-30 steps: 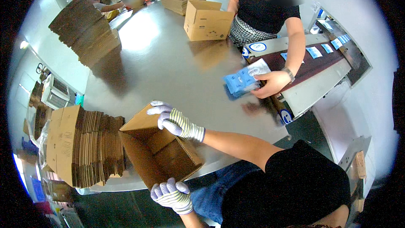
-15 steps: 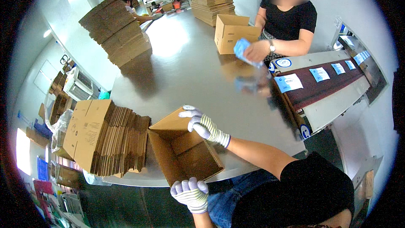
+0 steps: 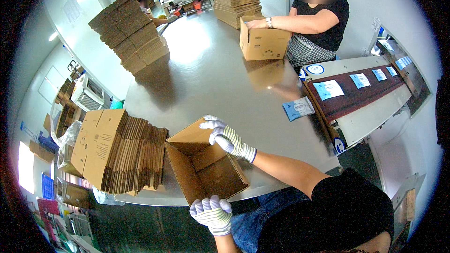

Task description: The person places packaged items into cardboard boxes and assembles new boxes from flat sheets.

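Note:
An open cardboard box point(image 3: 220, 173) stands tilted at the table's near edge, its bare brown inside facing up. My left hand point(image 3: 212, 214), in a white and purple striped glove, has its fingers curled over the box's near rim. With a matching glove, my right hand point(image 3: 230, 141) grips the upper right rim, fingers bent over the flap. Left of the box, and close to it, a row of flattened cartons point(image 3: 133, 152) stands on edge. I cannot see the fingertips of my left hand fully.
A metal table point(image 3: 206, 93) bears two tall carton stacks point(image 3: 129, 37) point(image 3: 237, 7) farther off. Across it, a co-worker reaches a hand into another open box point(image 3: 265, 44). A blue and white packet point(image 3: 298, 108) lies beside a conveyor belt point(image 3: 349, 100) carrying several more.
The co-worker's hand, which held a blue packet, has moved into the far box. A packet now lies on the table beside the conveyor. My hands and my box have barely moved.

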Available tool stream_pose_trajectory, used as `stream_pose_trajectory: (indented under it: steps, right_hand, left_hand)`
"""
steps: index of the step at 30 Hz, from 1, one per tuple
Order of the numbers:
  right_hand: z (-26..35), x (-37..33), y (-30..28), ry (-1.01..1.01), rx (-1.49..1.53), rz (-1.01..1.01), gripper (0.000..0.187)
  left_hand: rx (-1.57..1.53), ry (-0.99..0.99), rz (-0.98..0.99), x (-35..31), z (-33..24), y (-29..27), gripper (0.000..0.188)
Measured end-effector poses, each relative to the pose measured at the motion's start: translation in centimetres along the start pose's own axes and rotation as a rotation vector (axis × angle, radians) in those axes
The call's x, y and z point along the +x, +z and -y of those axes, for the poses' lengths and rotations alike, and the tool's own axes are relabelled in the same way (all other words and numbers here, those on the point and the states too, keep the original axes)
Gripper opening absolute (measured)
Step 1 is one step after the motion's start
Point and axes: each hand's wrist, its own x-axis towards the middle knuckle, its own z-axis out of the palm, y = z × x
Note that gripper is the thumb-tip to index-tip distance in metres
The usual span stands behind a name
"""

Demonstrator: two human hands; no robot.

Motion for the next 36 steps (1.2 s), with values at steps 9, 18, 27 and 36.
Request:
stream_pose_trajectory:
  steps: [9,18,27,36]
  right_hand:
    - [-0.6,0.2,0.7,-0.129,0.032,-0.068,0.006]
    - [-1.4,0.3,1.6,-0.033,0.079,-0.018,0.012]
    - [-1.4,0.3,1.2,-0.079,0.022,-0.033,0.015]
    - [-1.5,0.3,1.0,-0.115,0.026,-0.031,0.017]
  left_hand:
    - [0.049,0.008,-0.028,-0.2,0.8,0.8,0.009]
    - [0.064,0.033,-0.012,-0.2,1.4,0.9,0.015]
    - [0.118,0.035,-0.030,-0.7,1.4,1.1,0.019]
    - [0.121,0.024,-0.028,-0.7,1.1,1.0,0.019]
